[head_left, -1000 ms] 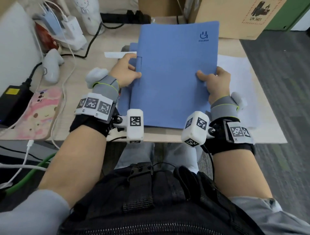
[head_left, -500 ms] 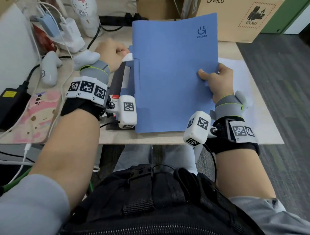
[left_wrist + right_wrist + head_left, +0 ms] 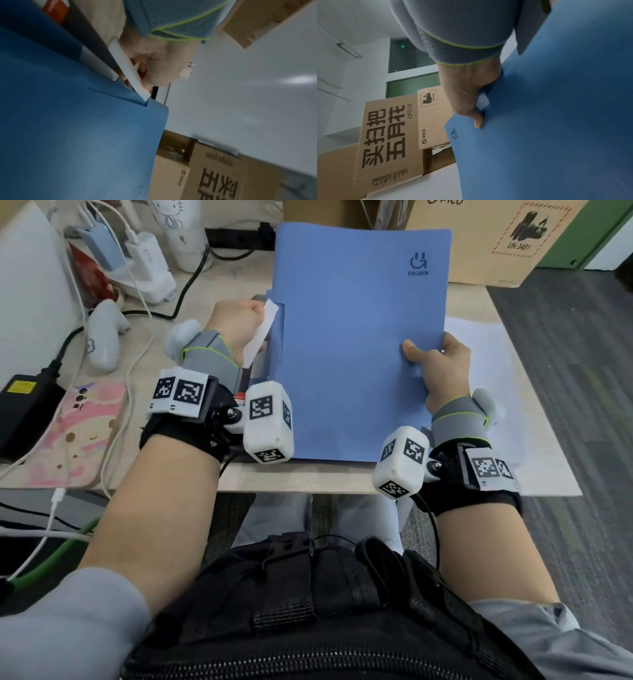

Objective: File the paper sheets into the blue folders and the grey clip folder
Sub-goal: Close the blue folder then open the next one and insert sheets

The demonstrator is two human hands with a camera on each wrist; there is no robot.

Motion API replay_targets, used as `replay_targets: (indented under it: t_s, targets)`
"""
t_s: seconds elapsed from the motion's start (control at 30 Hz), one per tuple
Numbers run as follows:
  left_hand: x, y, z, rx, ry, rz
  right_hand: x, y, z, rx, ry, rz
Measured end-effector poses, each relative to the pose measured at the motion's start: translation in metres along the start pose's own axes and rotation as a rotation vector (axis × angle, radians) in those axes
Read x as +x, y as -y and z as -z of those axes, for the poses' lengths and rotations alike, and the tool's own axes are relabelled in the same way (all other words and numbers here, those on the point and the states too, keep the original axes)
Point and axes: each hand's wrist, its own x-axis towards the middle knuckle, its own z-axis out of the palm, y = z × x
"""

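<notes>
We held the blue folder [image 3: 356, 344] tilted above the bench [image 3: 308, 477], right hand [image 3: 440, 371] pinching its right edge and left hand [image 3: 236, 325] curled round a white strip [image 3: 261, 333] at its spine (thin, light, bendy card, best gripped at the edges).

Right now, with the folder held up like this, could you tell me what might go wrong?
1. The right hand pinches the blue folder at only one edge, so it may sag or slip.
2. The left hand grips a narrow white strip at the spine; it could bend or miss its slot.
3. Loose paper sheets lie near the desk edge and could be swept off.
</notes>
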Motion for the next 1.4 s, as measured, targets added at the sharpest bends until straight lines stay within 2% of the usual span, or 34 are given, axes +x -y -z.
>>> replay_targets:
  t_s: [0.1, 0.37, 0.53, 0.7, 0.87, 1.07, 1.3, 1.4]
  targets:
    - [0.003, 0.010, 0.000, -0.096, 0.115, 0.023, -0.002, -0.004, 0.000, 0.048, -0.001, -0.016]
    - [0.004, 0.020, -0.008, -0.275, 0.221, 0.043, -0.001, -0.008, -0.005, 0.037, -0.023, 0.023]
    - [0.008, 0.023, -0.010, -0.391, 0.224, 0.025, -0.001, -0.008, -0.013, 0.013, -0.034, 0.046]
    - [0.014, 0.029, -0.010, -0.414, 0.149, -0.026, 0.001, -0.009, -0.019, -0.023, -0.036, 0.031]
    - [0.017, 0.038, -0.003, -0.265, -0.028, -0.035, 0.008, -0.007, -0.028, -0.129, -0.043, -0.003]
    - [0.020, 0.049, 0.006, 0.153, -0.177, -0.075, 0.020, -0.014, -0.041, -0.295, -0.062, -0.058]
    - [0.009, 0.051, 0.011, 0.405, -0.174, -0.144, 0.022, -0.023, -0.039, -0.477, -0.078, -0.100]
    - [0.011, 0.056, 0.018, 0.568, -0.186, -0.058, 0.020, -0.023, -0.038, -0.542, -0.069, -0.125]
